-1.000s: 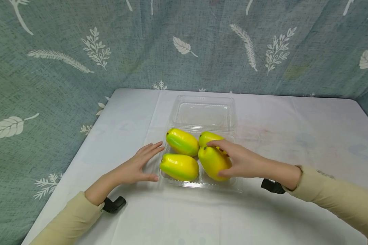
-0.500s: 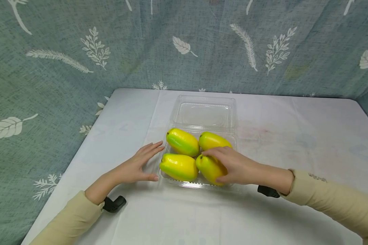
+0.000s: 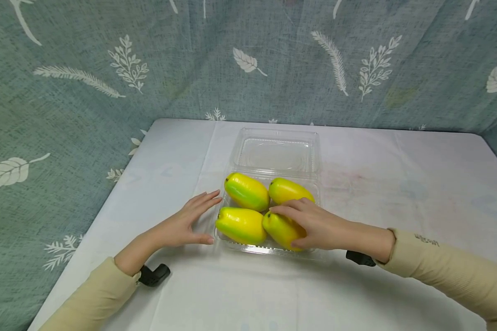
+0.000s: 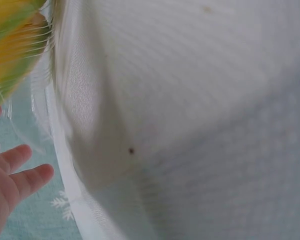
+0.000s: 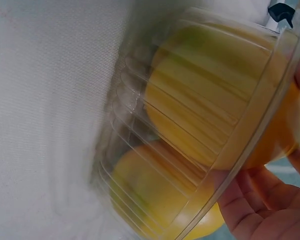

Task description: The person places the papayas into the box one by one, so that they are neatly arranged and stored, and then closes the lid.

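Note:
A clear plastic clamshell box [image 3: 252,249] lies on the table, holding several yellow-green papayas laid in two rows. My right hand [image 3: 320,225] grips the front right papaya [image 3: 278,230] from above, thumb at its near side and fingers over its far side. In the right wrist view, this papaya [image 5: 205,95] shows through the ribbed box wall. My left hand [image 3: 184,227] is by the box's left side, fingers spread and thumb apart, holding nothing. Nearest to it is the front left papaya [image 3: 242,225]. Behind sit the back left papaya [image 3: 246,191] and back right papaya [image 3: 290,191].
The box's lid [image 3: 275,154] is folded back flat on the far side. A white cloth covers the table [image 3: 397,184]. Behind it hangs a green-grey curtain [image 3: 273,92] with white leaf prints.
My right hand has moved toward me and slightly left with the papaya, down into the front right of the box. More of the back right papaya shows. The left hand has stayed put.

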`<state>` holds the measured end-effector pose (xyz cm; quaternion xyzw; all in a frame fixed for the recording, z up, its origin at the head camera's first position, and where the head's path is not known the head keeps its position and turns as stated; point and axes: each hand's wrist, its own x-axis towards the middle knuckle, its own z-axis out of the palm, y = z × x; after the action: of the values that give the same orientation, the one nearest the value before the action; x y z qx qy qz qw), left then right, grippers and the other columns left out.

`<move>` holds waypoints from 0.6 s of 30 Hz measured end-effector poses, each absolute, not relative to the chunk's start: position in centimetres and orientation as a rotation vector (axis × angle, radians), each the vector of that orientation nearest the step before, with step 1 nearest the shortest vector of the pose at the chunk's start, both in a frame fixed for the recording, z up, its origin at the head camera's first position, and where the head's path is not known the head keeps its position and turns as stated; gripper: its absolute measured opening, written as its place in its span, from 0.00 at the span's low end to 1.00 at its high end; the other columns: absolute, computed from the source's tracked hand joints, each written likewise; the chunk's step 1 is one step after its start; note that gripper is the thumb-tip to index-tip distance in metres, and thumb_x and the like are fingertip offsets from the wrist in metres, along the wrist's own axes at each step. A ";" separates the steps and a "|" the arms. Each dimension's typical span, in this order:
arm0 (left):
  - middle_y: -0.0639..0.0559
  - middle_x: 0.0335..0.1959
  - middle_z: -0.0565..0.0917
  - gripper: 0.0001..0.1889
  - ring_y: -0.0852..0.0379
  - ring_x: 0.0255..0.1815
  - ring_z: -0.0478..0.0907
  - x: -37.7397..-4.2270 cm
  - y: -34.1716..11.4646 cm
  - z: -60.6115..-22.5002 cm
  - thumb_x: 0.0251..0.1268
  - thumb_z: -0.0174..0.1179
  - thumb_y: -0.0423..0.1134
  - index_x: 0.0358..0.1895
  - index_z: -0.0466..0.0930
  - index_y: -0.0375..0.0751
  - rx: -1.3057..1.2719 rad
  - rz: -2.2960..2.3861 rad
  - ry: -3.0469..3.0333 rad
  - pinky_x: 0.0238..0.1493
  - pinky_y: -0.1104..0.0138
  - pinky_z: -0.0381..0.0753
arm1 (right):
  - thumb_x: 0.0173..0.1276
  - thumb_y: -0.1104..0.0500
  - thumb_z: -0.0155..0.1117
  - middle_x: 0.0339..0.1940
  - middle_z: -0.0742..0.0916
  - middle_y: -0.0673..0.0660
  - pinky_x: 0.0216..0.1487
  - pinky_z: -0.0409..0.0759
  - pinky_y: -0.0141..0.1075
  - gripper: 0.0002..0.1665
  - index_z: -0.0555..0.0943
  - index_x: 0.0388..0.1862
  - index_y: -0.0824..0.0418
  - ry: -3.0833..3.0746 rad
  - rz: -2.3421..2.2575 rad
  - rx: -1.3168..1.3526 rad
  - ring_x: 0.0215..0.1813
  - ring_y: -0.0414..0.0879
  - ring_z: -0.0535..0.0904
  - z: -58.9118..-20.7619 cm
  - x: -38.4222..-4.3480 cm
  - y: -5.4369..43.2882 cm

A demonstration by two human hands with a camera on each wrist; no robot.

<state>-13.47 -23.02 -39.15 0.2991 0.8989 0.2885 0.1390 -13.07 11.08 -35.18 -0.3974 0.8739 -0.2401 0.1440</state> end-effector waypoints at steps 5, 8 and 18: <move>0.53 0.74 0.46 0.47 0.37 0.72 0.39 -13.5 -23.0 -39.1 0.49 0.67 0.51 0.72 0.50 0.50 0.864 0.825 2.597 0.62 0.35 0.48 | 0.52 0.63 0.69 0.58 0.73 0.57 0.58 0.70 0.48 0.42 0.64 0.66 0.58 2.518 -0.678 -1.156 0.58 0.52 0.67 -35.3 -13.1 11.2; 0.52 0.74 0.46 0.47 0.37 0.72 0.40 -13.6 -22.9 -39.0 0.49 0.67 0.51 0.72 0.49 0.50 0.869 0.818 2.596 0.62 0.35 0.48 | 0.52 0.63 0.69 0.59 0.73 0.57 0.57 0.70 0.48 0.43 0.63 0.67 0.58 2.512 -0.667 -1.146 0.58 0.52 0.66 -35.2 -13.1 11.2; 0.53 0.74 0.45 0.47 0.37 0.72 0.39 -13.6 -22.9 -38.9 0.50 0.67 0.51 0.72 0.49 0.51 0.859 0.814 2.594 0.61 0.35 0.48 | 0.52 0.60 0.69 0.62 0.71 0.57 0.58 0.70 0.48 0.45 0.61 0.69 0.58 2.492 -0.681 -1.114 0.60 0.52 0.65 -35.1 -13.2 11.4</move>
<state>-13.65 -22.91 -38.92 0.2983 0.9001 0.2826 0.1448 -13.18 11.37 -35.10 -0.3907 0.8739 -0.2388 0.1632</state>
